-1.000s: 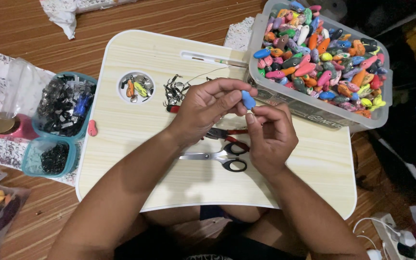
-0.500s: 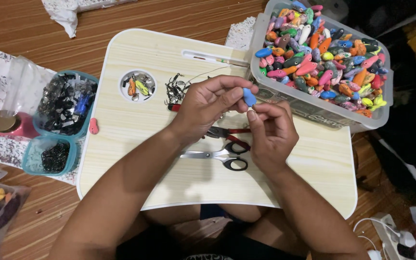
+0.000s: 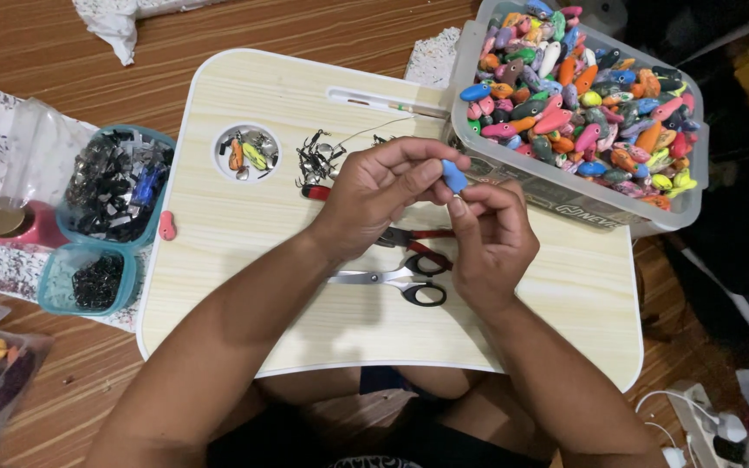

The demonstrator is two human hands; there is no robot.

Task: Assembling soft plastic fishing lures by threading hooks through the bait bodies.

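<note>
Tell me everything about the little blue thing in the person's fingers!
The little blue piece is small, smooth and rounded, shaped like a stubby fish, and looks like painted plastic. It is tilted, held above the pale wooden lap table. The left hand pinches it from the side, and the right hand touches its lower end. Its underside is hidden.

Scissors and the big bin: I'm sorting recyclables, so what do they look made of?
Scissors: bright, reflective blades, likely steel; black matte loops, probably plastic. Bin: translucent, cloudy walls with lures showing through, most likely plastic.
</note>
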